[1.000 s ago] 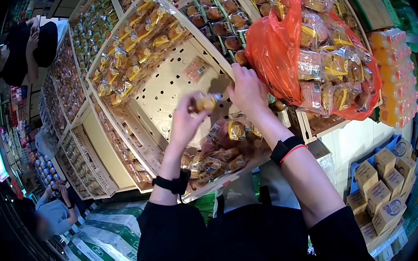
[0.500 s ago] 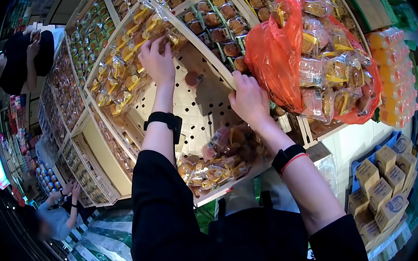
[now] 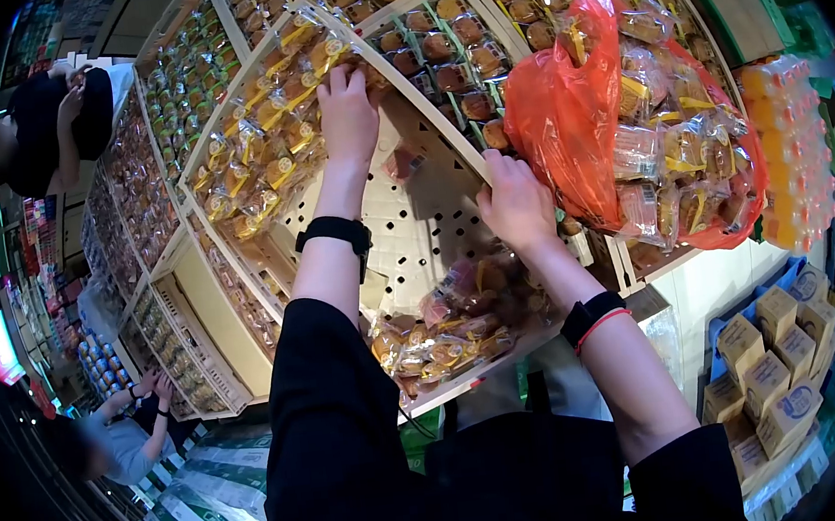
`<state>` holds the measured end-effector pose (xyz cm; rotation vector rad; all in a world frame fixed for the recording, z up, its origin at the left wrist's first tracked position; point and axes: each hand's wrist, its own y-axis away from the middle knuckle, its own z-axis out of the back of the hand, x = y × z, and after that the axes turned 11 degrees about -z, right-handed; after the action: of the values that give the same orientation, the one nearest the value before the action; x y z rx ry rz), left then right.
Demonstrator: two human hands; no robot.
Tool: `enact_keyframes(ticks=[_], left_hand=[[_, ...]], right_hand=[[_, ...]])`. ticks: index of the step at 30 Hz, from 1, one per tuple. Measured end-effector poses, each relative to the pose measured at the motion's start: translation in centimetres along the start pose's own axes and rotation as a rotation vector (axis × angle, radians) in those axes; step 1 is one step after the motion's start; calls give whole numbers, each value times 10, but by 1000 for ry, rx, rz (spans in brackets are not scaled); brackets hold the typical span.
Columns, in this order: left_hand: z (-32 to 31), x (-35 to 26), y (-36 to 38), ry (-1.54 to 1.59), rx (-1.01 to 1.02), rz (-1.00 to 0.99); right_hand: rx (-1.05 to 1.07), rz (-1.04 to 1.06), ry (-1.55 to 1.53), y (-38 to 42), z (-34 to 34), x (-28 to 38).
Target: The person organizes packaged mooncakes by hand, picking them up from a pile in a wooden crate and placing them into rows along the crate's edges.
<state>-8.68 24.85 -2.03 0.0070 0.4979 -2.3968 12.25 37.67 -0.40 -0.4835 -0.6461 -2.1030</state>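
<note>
My left hand [image 3: 351, 121] is at the upper right corner of a pale wooden crate [image 3: 442, 148]. Its fingers are curled down round a packaged bun, mostly hidden beneath them, beside rows of buns in clear wrappers with yellow strips [image 3: 261, 145]. My right hand [image 3: 519, 200] is closed over the crate's right rim. A lone wrapped bun [image 3: 404, 164] lies on the perforated crate floor [image 3: 404, 222] between my hands. More wrapped buns [image 3: 441, 344] are heaped at the near end.
A red plastic bag [image 3: 564, 116] spread with wrapped buns sits right of the crate. Orange bottles [image 3: 789, 154] and small cartons [image 3: 769, 357] stand farther right. Other pastry crates [image 3: 197, 322] border the left and back. Two other people [image 3: 58, 129] are at the left.
My left hand has moved right within the view, its fingers now closer together against the buns. The right hand stays on the rim; the whole view has shifted slightly.
</note>
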Motion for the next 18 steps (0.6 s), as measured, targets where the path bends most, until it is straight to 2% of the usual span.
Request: enact_keyframes(ticks=[6,8,10,15,18], left_hand=[[25,-2,15,7,4,-22],[29,-3,21,-87,-137,-63],[21,4,24,-50,-118,-69],[-4,28,23,-257,108,-19],[-8,35,19,-205,54,-44]], right_hand=[[-41,22,12,-1,-4,-2],[-50,28,-1,1,-5,-3],[-33,21,19,-1,-5,-2],[-58,22,14,-1,-5,-2],[-59,23,23,0,-5,-4]])
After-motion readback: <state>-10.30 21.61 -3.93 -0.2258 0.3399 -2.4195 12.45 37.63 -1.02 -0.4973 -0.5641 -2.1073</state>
